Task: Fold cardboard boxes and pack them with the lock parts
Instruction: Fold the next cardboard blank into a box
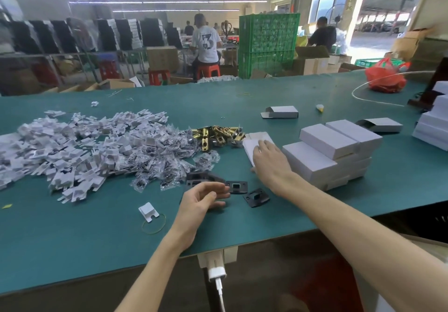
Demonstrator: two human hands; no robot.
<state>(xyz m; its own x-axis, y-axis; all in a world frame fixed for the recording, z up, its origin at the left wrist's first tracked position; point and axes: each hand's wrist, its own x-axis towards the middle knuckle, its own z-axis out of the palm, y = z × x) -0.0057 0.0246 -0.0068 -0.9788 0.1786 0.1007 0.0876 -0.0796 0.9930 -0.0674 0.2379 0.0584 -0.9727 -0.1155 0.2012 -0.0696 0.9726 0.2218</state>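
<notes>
Item under work: a flat, unfolded white cardboard box blank point(252, 142) lies on the green-topped work table point(278, 93), just right of a heap of brass-coloured metal latch bolts point(218, 133) and left of a stack of closed white cardboard boxes point(332, 156).

Right hand point(270, 160): palm down on the blank, fingers laid fairly straight across it, pressing and not pinching.

Left hand point(201, 200): near the table's front edge, fingers loosely curled, nothing seen held. Its fingertips are just beside a black rectangular metal strike plate point(236, 186). A second black plate point(256, 197) lies to the right of that one, and more black parts point(201, 178) lie just beyond the hand.

Adjacent stock: a spread of small clear plastic bags with dark contents point(157, 163), then a large heap of white folded cardboard inserts point(60, 151) further left. One loose white insert point(148, 211) sits beside a yellow rubber band point(154, 224).

Far side: two open-ended white boxes point(281, 112) point(380, 125) and a red plastic bag point(385, 79).
</notes>
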